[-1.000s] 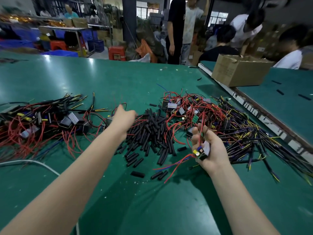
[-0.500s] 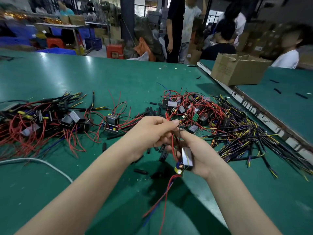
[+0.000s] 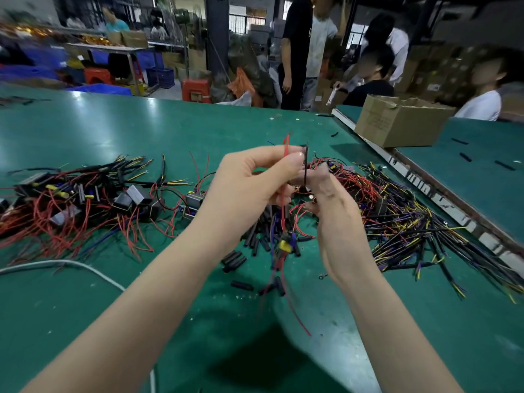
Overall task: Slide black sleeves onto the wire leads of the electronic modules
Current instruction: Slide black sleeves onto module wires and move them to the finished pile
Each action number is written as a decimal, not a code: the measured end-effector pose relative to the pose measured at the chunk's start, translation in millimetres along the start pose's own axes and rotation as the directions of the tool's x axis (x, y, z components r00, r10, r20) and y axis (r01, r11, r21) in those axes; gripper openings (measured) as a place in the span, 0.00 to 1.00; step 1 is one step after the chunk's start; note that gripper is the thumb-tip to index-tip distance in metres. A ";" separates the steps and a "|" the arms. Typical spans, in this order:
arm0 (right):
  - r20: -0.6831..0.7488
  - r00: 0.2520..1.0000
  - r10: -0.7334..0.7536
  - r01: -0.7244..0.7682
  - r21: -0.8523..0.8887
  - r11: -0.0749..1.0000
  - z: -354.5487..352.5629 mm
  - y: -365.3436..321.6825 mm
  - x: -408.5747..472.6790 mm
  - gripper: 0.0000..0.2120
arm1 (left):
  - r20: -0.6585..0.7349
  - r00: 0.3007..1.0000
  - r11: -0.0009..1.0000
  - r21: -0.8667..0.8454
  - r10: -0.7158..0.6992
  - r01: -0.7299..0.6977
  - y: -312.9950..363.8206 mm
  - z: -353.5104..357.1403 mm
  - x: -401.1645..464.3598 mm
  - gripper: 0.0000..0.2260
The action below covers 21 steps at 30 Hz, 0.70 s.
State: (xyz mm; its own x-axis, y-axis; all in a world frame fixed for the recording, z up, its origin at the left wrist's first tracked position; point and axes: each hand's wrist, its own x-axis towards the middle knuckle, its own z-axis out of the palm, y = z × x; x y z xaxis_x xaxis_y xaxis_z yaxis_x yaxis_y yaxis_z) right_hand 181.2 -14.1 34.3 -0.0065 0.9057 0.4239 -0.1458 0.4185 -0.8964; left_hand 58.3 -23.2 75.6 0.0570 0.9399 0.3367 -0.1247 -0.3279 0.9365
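Note:
My left hand pinches red wire leads that stick up above its fingertips. My right hand pinches a thin black sleeve held upright beside those leads. A small module with blue and yellow parts dangles below both hands on its wires, blurred. Loose black sleeves lie in a pile on the green table under my hands. Modules with red leads are heaped at the left.
A tangle of black, yellow and purple wires spreads at the right, beside a raised table edge. A cardboard box sits on the neighbouring table. A white cable crosses the near left. Several people stand or sit at the back.
Both hands rose from the table with the module. The module now hangs below them, and the right hand pinches a black sleeve next to the leads held by the left.

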 end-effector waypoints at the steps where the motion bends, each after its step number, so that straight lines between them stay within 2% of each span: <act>1: 0.042 0.999 -0.030 0.031 -0.033 0.999 2.4 -0.3 -0.8 0.11 | 0.002 1.000 1.000 0.003 -0.016 0.016 -2.2 -0.3 0.3 0.04; 4: 0.040 0.999 -0.032 0.036 -0.096 0.995 6.2 2.1 -0.3 0.08 | -0.023 0.997 0.997 -0.028 -0.076 0.075 -10.9 -3.7 -0.5 0.03; 9: -0.065 0.962 0.264 -0.248 0.192 0.950 -5.6 7.9 -0.6 0.10 | -0.178 0.976 0.972 -0.222 -0.124 0.082 -20.7 -20.9 -1.8 0.04; 12: -0.088 0.951 0.296 -0.268 0.243 0.932 -7.9 16.4 -4.5 0.10 | -0.221 0.971 0.950 -0.313 -0.094 0.020 -22.9 -32.4 -2.4 0.05; 14: -0.076 0.966 0.248 -0.238 0.120 0.964 -2.9 22.8 -7.6 0.09 | -0.251 0.967 0.977 -0.213 -0.032 -0.023 -26.7 -36.1 -2.0 0.06; 16: -0.057 0.982 0.180 -0.182 -0.033 0.983 3.0 29.6 -10.5 0.08 | -0.313 0.941 0.991 0.074 0.126 -0.108 -32.6 -39.1 -2.1 0.07; 18: -0.001 0.986 0.169 -0.168 -0.098 0.981 5.2 36.2 -13.2 0.09 | -0.316 0.903 0.936 0.291 0.291 -0.200 -34.8 -42.3 -4.2 0.07; 19: 0.055 0.980 0.190 -0.183 -0.112 0.977 4.4 39.7 -14.5 0.10 | -0.303 0.892 0.915 0.332 0.336 -0.231 -34.9 -44.0 -5.5 0.07; 21: 0.132 0.955 0.265 -0.251 -0.119 0.961 1.5 45.8 -14.7 0.14 | -0.254 0.908 0.920 0.297 0.334 -0.256 -34.5 -47.2 -6.8 0.08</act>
State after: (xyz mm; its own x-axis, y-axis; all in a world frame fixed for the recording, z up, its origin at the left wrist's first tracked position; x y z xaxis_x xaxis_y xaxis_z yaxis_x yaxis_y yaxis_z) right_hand 173.1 -8.4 -12.8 -0.1752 0.9672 0.1839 -0.0211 0.1831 -0.9829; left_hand 15.5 -13.7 36.4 -0.2412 0.7676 0.5937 0.1652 -0.5704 0.8046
